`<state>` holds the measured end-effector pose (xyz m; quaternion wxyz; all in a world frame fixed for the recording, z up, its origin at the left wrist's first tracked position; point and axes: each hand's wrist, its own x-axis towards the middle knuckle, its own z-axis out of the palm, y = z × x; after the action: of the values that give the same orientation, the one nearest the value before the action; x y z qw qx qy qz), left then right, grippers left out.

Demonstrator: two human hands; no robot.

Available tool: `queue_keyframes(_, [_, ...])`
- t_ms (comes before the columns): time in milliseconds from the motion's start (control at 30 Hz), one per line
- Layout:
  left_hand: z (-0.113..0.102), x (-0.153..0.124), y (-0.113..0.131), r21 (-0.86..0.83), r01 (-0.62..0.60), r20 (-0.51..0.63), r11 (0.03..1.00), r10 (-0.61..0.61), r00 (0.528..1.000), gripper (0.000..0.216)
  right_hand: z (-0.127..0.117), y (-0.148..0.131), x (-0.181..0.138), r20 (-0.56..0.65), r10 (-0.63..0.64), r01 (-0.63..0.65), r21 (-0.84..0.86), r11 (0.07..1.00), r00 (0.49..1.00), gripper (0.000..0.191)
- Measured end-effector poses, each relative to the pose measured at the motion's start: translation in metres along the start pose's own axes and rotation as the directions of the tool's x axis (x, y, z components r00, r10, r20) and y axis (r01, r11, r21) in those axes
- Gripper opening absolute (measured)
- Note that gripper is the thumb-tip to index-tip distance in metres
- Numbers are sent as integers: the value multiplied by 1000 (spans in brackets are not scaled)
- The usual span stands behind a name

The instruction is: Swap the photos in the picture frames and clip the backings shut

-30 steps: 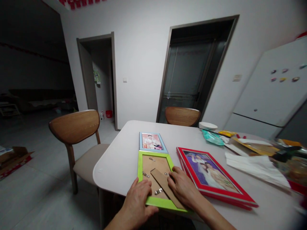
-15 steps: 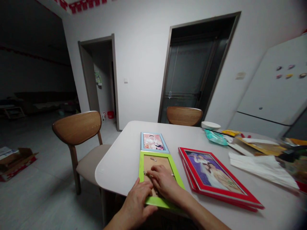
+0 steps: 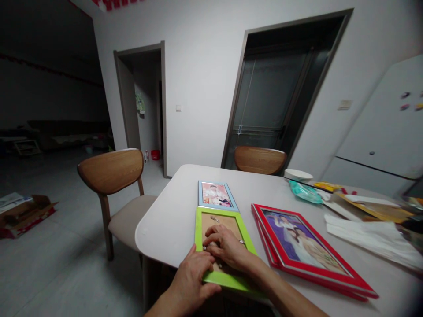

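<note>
A lime-green picture frame (image 3: 246, 231) lies face down near the table's front edge, its brown backing board (image 3: 228, 222) showing. A small metal hanger (image 3: 214, 219) sits at the board's far end, and a metal clip (image 3: 242, 241) at its right side. My left hand (image 3: 193, 275) grips the frame's near left corner, fingers over the rim and thumb at the near edge. Bent over the board, my right hand (image 3: 228, 248) has its fingertips together beside another clip (image 3: 205, 248) on the left; what they pinch is hidden. A light-blue framed photo (image 3: 216, 196) touches the green frame's far end.
Red picture frames (image 3: 310, 246) lie stacked on the right of the white table (image 3: 165, 220). Beyond are a white bowl (image 3: 298, 175), a teal packet (image 3: 304, 192) and white wrapping (image 3: 366, 235). Wooden chairs (image 3: 112, 171) stand at the left and far sides.
My right hand's fingers have bent more and drawn slightly nearer over the board by the left clip. My left hand stays on the frame's corner. The view has shifted a little.
</note>
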<state>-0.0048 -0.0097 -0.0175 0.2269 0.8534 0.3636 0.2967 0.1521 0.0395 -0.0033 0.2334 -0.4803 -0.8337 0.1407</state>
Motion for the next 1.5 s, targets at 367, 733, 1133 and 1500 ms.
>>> queue_keyframes(367, [1,-1,-1,-11,-4,-18,1000,3,1000,28,11,-4,13,-123,114,-126,-93,988,986,18])
queue_keyframes(733, [3,-1,-3,-7,-2,-28,1000,2,1000,29,-3,7,13,-145,191,-200,-51,978,971,21])
queue_keyframes(1133, [3,-1,1,1,4,-29,1000,-4,1000,40,-3,49,46,-242,479,-523,-166,836,844,24])
queue_keyframes(1500, [4,-1,3,20,13,-40,1000,-13,999,46,-5,49,58,-224,601,-638,-169,751,767,19])
